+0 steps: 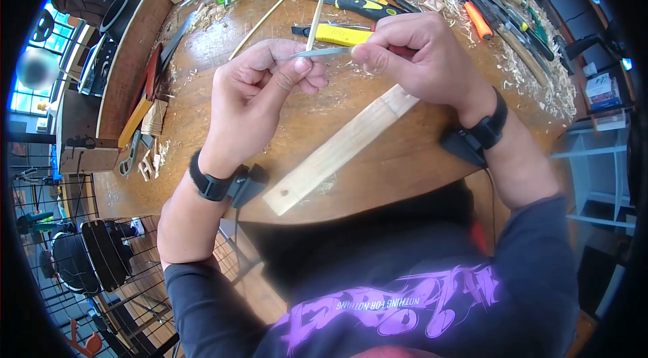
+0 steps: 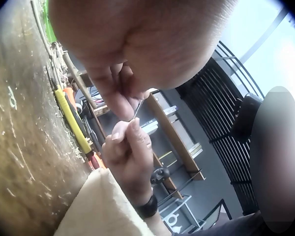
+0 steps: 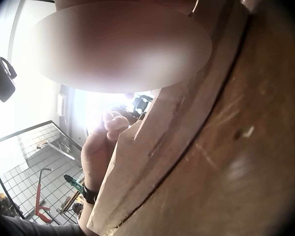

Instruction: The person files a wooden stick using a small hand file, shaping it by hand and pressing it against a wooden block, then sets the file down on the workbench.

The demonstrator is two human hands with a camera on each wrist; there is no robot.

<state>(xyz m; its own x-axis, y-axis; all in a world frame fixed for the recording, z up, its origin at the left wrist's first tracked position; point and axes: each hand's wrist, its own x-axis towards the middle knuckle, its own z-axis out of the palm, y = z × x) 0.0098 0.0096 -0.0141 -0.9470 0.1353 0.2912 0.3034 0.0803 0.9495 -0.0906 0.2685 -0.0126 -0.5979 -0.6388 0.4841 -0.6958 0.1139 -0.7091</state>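
Observation:
In the head view my left hand [image 1: 250, 88] pinches a thin pale wooden stick [image 1: 316, 17] between thumb and fingertips, its tapered end pointing away from me. A narrow grey blade-like strip [image 1: 331, 51] crosses the stick's near end, right at the left thumb tip. The strip's other end is pinched by my right hand [image 1: 425, 54], thumb against curled fingers. In the left wrist view the strip [image 2: 136, 109] shows edge-on between both hands. Below them a flat wooden board [image 1: 344, 148] lies slantwise on the table. The right wrist view is mostly blocked by wood in front of the camera.
Just beyond the hands lie a yellow utility knife [image 1: 341, 34], a black-and-yellow handled tool [image 1: 358, 7] and another thin stick [image 1: 260, 23]. Chisels and an orange handle [image 1: 478, 20] sit among shavings at right. Scissors [image 1: 129, 155] rest by the table's left edge.

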